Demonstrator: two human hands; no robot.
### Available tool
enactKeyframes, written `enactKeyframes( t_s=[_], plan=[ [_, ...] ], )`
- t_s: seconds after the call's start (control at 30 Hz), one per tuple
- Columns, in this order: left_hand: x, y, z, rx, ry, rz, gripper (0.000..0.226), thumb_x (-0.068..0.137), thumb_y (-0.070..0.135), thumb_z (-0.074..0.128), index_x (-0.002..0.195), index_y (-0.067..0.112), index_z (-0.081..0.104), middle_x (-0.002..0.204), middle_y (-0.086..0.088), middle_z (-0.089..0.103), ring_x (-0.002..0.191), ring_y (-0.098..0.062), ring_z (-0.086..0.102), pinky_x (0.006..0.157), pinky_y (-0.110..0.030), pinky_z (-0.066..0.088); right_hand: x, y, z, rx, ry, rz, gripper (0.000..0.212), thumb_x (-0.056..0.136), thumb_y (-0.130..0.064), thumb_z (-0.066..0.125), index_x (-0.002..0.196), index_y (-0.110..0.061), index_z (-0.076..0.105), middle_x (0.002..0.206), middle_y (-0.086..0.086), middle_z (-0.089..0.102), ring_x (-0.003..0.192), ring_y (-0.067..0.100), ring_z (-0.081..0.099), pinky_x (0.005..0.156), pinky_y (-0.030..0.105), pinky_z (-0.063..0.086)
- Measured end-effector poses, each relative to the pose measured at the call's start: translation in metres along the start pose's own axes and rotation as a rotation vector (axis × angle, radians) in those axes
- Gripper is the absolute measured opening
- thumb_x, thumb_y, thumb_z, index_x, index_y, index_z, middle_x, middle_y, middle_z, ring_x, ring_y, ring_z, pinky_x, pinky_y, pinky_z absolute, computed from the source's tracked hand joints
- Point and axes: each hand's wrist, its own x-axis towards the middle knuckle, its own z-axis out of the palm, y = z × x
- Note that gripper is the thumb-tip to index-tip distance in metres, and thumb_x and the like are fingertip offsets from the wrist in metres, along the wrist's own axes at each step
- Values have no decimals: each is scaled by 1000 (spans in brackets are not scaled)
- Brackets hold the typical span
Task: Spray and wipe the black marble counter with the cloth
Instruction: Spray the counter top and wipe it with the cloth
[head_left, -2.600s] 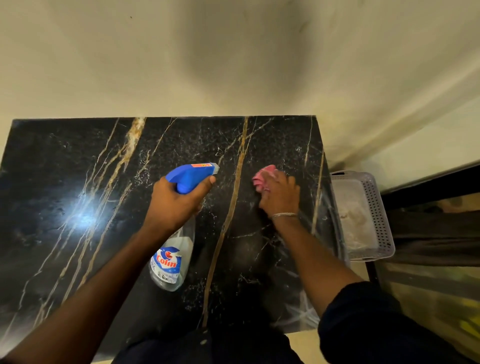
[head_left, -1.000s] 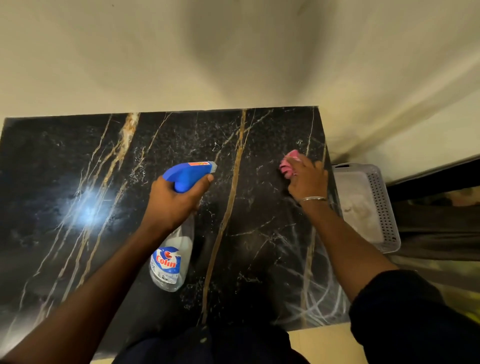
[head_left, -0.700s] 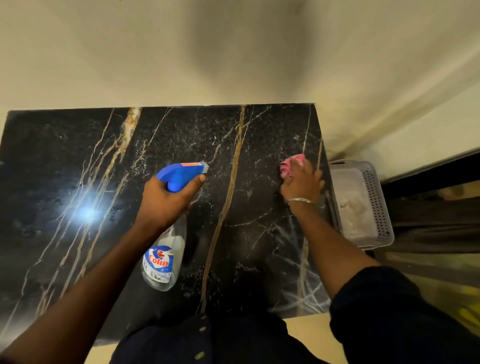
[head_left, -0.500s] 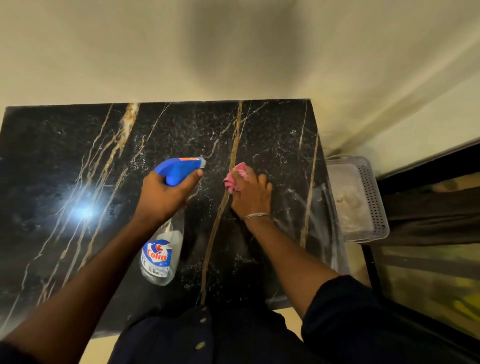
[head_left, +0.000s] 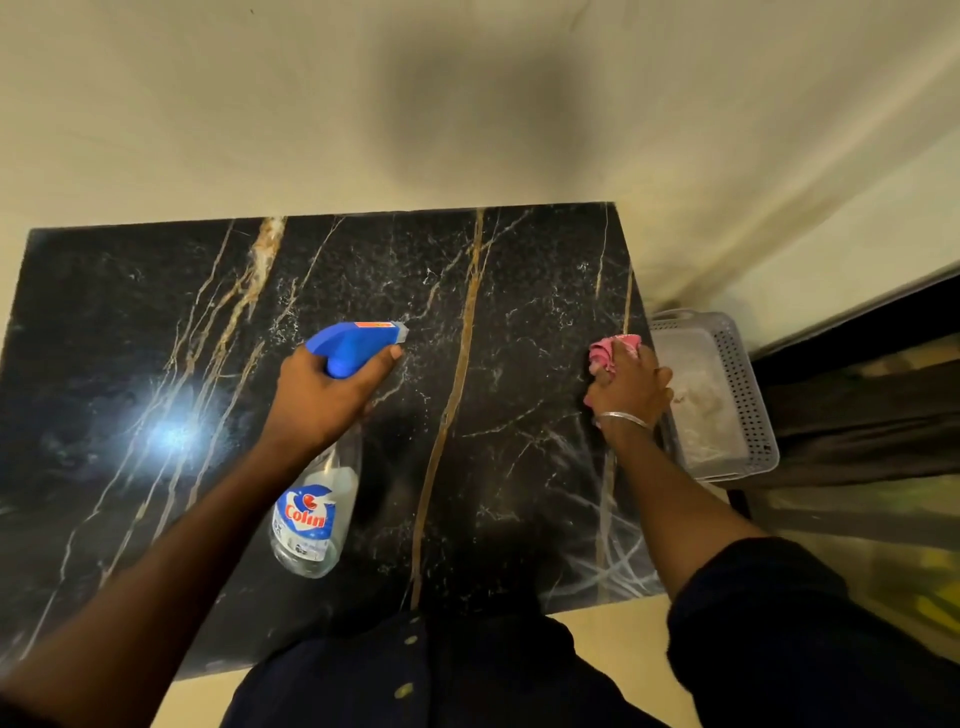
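The black marble counter (head_left: 156, 322) with gold and white veins fills the middle of the view. My left hand (head_left: 322, 400) grips a clear Colin spray bottle (head_left: 311, 519) by its blue trigger head, nozzle pointing right, held over the counter's middle. My right hand (head_left: 631, 389) presses a crumpled pink cloth (head_left: 610, 351) onto the counter close to its right edge. Wet streaks show on the marble at the near right corner.
A grey perforated plastic basket (head_left: 743, 374) sits just off the counter's right edge, beside my right hand. A cream wall (head_left: 363, 104) runs along the counter's far edge. A dark window frame (head_left: 857, 322) lies at the far right.
My right hand slid the pink cloth from the counter's middle vein back out to the right edge. My left hand with the bottle stayed about where it was.
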Motion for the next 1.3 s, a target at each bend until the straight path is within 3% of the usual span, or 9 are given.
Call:
enactKeyframes(
  t_s=[0.1,0.27,0.43,0.5,0.67,0.83,0.93,1.13,1.3],
  plan=[
    [-3,-2,2,-13,-15,-2,26,87,41,72,94,16,68,56,-1,63,47,-17,60,48,-29,51,-30,-41,9,-6,-3,-93,62,82,-30,69,140,-33,47,150,5,36,123,34,41,99,45,37],
    [-7,1,11,-14,-13,-3,16,88,36,72,86,21,66,52,1,62,45,-12,58,45,-23,50,-86,-105,33,-84,-85,-498,58,83,-30,63,138,-37,46,145,2,41,108,28,46,86,40,42],
    [-8,3,20,-14,-46,-21,16,89,34,71,85,20,65,52,6,62,44,-7,57,44,-18,47,-78,-81,27,-130,-144,-778,59,83,-33,62,140,-36,46,147,1,41,109,28,45,85,41,41],
    [-9,4,21,-23,-56,-22,15,90,33,71,88,19,65,53,7,63,45,-7,58,45,-18,48,-58,-53,18,-113,-121,-695,58,84,-30,58,140,-37,45,146,0,42,107,27,45,84,40,43],
    [-10,8,26,-21,-51,1,17,89,33,72,89,18,66,53,4,62,46,-10,58,47,-21,51,-3,22,-1,-37,-61,-268,60,87,-29,61,144,-34,43,149,2,39,120,34,43,96,46,42],
    [-13,12,26,0,-46,26,20,89,37,72,89,18,67,61,-10,66,48,-16,59,50,-30,54,2,22,-2,-50,-22,-89,52,92,-36,58,142,-28,47,149,7,38,122,35,41,96,46,39],
    [-15,11,26,-5,-32,31,20,88,38,72,90,19,67,67,-20,67,49,-20,60,53,-34,55,-23,-5,3,-71,-7,-148,50,93,-41,54,141,-28,47,148,9,38,121,34,42,99,46,38],
    [-21,10,32,-3,-37,27,17,88,39,71,89,23,66,69,-18,67,50,-19,61,51,-34,55,-105,-68,35,-90,-64,-509,57,87,-44,59,141,-30,46,141,7,44,107,29,47,84,42,45],
    [-24,9,34,-11,-32,21,20,88,39,73,91,21,67,71,-18,68,50,-18,60,51,-33,55,-99,-43,31,-168,-101,-701,59,83,-42,58,140,-30,47,143,6,47,105,30,48,82,41,43]
  ],
)
